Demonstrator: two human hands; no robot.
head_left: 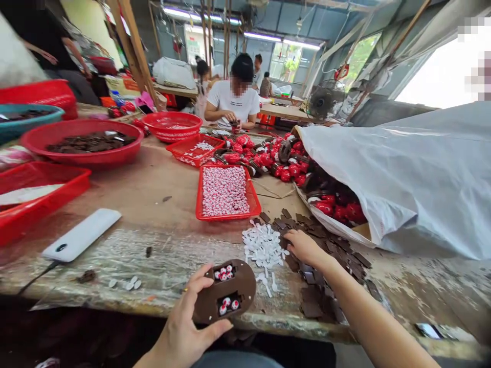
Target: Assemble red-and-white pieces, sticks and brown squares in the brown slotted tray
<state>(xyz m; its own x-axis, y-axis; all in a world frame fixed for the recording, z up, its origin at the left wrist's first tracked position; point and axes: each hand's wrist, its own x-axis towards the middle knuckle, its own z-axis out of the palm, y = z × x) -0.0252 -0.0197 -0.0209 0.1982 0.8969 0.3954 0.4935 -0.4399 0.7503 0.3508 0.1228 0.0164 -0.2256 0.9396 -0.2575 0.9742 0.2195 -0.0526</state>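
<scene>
My left hand (192,317) grips a brown oval plastic base (225,286) by its left end, near the table's front edge. Two rectangular openings in the base hold several small white balls (229,305) with red marks. My right hand (305,248) reaches over a spread of flat dark brown plastic pieces (326,240). Its fingertips touch the border between these and a heap of small white spoon-shaped pieces (264,245). Whether the fingers pinch a piece is hidden from this angle.
A red tray (199,217) full of small balls stands beyond the heap. Red-and-brown parts (264,153) spill from a large white sack (402,168) at right. A white phone-like device (82,235) with a cable lies left. A person in a white shirt (233,102) works opposite.
</scene>
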